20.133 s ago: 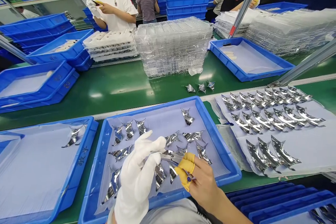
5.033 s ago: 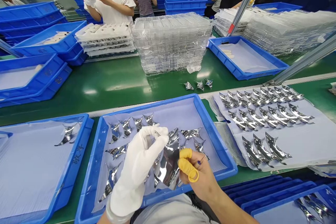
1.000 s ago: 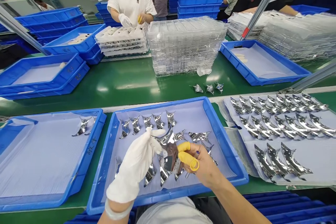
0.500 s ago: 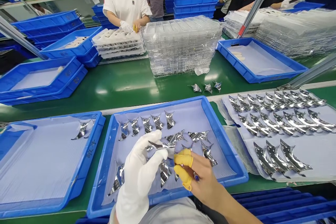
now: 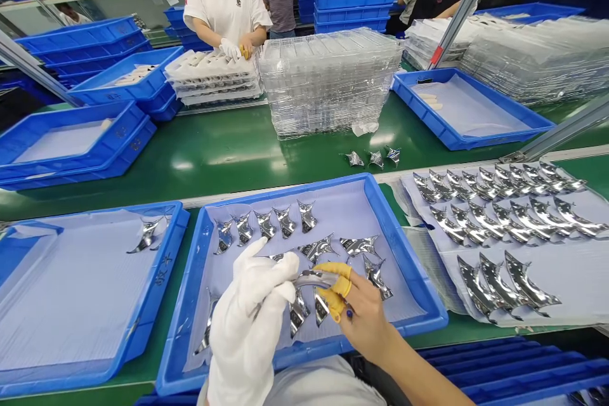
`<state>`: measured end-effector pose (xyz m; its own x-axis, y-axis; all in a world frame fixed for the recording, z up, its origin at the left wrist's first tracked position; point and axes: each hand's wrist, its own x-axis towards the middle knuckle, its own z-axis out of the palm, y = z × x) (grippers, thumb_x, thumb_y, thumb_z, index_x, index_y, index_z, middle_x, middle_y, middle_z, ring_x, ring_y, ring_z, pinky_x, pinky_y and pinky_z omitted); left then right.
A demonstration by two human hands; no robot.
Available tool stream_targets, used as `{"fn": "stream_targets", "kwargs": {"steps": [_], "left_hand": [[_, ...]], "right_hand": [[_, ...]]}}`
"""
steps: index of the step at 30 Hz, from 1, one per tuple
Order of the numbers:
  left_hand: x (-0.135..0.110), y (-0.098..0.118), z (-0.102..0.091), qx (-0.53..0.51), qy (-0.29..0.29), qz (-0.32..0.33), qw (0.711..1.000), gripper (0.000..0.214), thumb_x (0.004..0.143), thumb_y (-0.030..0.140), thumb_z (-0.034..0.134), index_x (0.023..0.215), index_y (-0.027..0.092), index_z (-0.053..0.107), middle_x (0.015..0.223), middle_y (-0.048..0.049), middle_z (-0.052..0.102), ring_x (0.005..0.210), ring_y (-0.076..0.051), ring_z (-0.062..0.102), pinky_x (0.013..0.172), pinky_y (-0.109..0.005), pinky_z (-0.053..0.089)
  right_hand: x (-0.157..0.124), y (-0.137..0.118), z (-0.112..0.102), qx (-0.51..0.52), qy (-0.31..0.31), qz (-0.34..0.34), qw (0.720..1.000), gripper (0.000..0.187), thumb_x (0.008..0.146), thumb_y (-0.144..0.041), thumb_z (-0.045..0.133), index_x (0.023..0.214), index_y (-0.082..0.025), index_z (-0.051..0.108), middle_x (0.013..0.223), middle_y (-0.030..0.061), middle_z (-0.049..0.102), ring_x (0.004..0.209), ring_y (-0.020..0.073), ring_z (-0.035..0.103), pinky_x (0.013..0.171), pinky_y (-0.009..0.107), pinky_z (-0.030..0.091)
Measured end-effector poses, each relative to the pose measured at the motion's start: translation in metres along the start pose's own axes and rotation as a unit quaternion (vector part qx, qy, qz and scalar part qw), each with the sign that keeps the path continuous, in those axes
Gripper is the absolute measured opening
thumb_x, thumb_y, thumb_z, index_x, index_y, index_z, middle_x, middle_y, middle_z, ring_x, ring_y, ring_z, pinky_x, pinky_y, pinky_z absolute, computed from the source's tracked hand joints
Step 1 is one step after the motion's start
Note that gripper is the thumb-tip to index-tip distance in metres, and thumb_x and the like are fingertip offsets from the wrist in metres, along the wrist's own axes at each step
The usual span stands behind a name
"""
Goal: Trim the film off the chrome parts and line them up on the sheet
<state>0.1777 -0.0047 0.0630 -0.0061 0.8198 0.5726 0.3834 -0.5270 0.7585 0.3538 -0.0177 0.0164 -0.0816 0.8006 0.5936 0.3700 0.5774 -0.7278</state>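
1. Green bench (image 5: 214, 152), blue tray (image 5: 314, 354) on it.
2. Shiny part (image 5: 314, 278) above the tray, long axis roughly left-right.
3. Left hand (image 5: 252, 311) pinches its left end, right hand (image 5: 362, 304) its right.

- The middle blue tray (image 5: 404, 247) has a raised rim all round, so a hand can enter only from above.
- Inside it, a bare patch of liner (image 5: 340, 212) gives room at the far right corner, beside the row of five shiny pieces (image 5: 285, 222).
- Nearer, the left hand (image 5: 252, 307), the right hand (image 5: 365, 314) and the held piece (image 5: 310, 279) occupy the space over other pieces.
- On the white sheet (image 5: 580, 279), free room lies right of the nearest row.
- Ahead, the clear tray stack (image 5: 328, 89) blocks the straight way; left of it, the green bench (image 5: 214, 152) is open.
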Motion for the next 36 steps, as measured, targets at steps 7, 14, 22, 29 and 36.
{"fn": "stream_targets", "kwargs": {"steps": [7, 14, 22, 29, 36], "left_hand": [[0.004, 0.003, -0.004, 0.032, -0.068, 0.081, 0.994, 0.038, 0.096, 0.019, 0.067, 0.131, 0.033, 0.071, 0.081, 0.0031, 0.077, 0.080, -0.017, 0.070, 0.118, -0.055, 0.043], [0.008, -0.002, -0.001, -0.066, -0.030, 0.000, 0.997, 0.039, 0.094, 0.005, 0.066, 0.121, 0.031, 0.075, 0.094, 0.0032, 0.078, 0.090, -0.017, 0.070, 0.118, -0.052, 0.044], [0.006, 0.003, -0.001, -0.037, -0.022, 0.051, 0.998, 0.040, 0.092, 0.003, 0.064, 0.123, 0.027, 0.074, 0.095, 0.0018, 0.078, 0.087, -0.017, 0.069, 0.121, -0.059, 0.039], [0.002, -0.006, 0.002, 0.000, -0.049, 0.007, 0.999, 0.034, 0.091, 0.005, 0.069, 0.115, 0.027, 0.070, 0.103, 0.0045, 0.078, 0.096, -0.015, 0.072, 0.121, -0.045, 0.042], [0.009, -0.011, -0.007, 0.019, -0.061, 0.039, 0.997, 0.031, 0.095, 0.004, 0.064, 0.116, 0.026, 0.069, 0.099, 0.0050, 0.078, 0.090, -0.013, 0.071, 0.121, -0.044, 0.042]], "right_hand": [[0.006, 0.004, 0.004, 0.097, 0.003, 0.070, 0.993, 0.024, 0.100, -0.013, 0.055, 0.080, -0.021, 0.065, 0.070, 0.0020, 0.065, 0.062, 0.0155, 0.055, 0.057, 0.026, 0.048], [0.007, -0.005, 0.003, 0.250, -0.051, 0.164, 0.953, 0.034, 0.104, -0.033, 0.058, 0.072, -0.022, 0.057, 0.061, -0.0039, 0.050, 0.054, 0.0115, 0.042, 0.050, 0.024, 0.037], [0.010, -0.002, 0.007, 0.271, -0.061, 0.200, 0.940, 0.035, 0.101, -0.036, 0.061, 0.071, -0.021, 0.054, 0.061, -0.0056, 0.043, 0.052, 0.0099, 0.036, 0.049, 0.023, 0.031], [0.005, -0.009, 0.007, 0.155, -0.045, 0.117, 0.980, 0.033, 0.106, -0.028, 0.051, 0.077, -0.020, 0.063, 0.078, 0.0045, 0.063, 0.069, 0.0165, 0.057, 0.062, 0.028, 0.047], [0.008, -0.005, -0.008, 0.130, -0.136, 0.238, 0.953, 0.018, 0.106, -0.037, 0.051, 0.111, -0.021, 0.056, 0.070, -0.0064, 0.046, 0.054, 0.0132, 0.039, 0.050, 0.025, 0.036]]}}
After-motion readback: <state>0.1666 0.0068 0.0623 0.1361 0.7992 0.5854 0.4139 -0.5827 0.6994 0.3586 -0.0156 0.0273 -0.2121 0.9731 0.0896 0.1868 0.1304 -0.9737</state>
